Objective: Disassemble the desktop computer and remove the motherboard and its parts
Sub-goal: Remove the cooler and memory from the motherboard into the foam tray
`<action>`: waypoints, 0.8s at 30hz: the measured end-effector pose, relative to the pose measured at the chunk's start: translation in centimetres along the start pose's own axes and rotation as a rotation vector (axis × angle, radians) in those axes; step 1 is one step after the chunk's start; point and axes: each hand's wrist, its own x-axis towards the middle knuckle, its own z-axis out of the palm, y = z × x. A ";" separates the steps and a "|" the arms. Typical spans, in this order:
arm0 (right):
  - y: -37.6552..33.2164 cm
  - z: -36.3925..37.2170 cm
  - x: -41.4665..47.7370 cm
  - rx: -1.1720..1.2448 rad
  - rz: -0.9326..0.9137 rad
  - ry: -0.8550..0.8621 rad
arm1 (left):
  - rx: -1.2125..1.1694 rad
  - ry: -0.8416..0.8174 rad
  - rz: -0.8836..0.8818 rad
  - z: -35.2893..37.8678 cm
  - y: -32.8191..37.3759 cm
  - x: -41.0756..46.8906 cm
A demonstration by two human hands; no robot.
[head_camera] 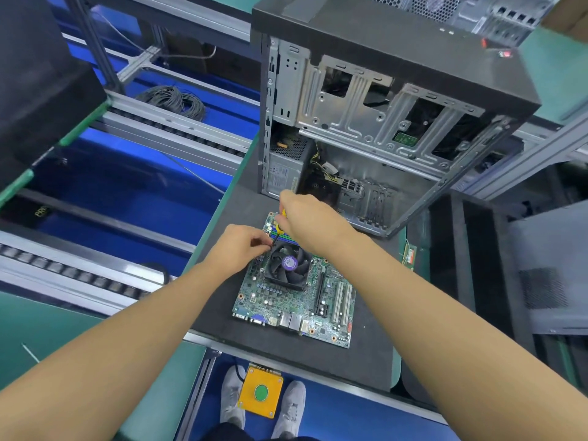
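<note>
A green motherboard (280, 305) lies flat on the dark work mat (366, 345), outside the case. A black CPU cooler fan (288, 265) with a purple centre label sits on the board. My right hand (305, 218) grips a yellow-handled screwdriver (280, 227), its shaft angled down to the fan's far left corner. My left hand (241, 246) pinches at that same corner, fingertips by the screwdriver tip. The open computer case (366, 122) stands upright behind the board, its inside largely bare, with a power supply (283, 173) and loose cables low on the left.
A small circuit board (409, 254) lies at the mat's right edge. A roller conveyor (79, 275) over blue bins runs on the left, with a cable coil (175, 100) behind. A yellow pedal box with a green button (261, 393) sits on the floor between my shoes.
</note>
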 end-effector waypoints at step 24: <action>0.2 -2.5 1.8 -0.050 -0.144 -0.291 | -0.434 -0.220 0.036 -5.1 4.6 1.6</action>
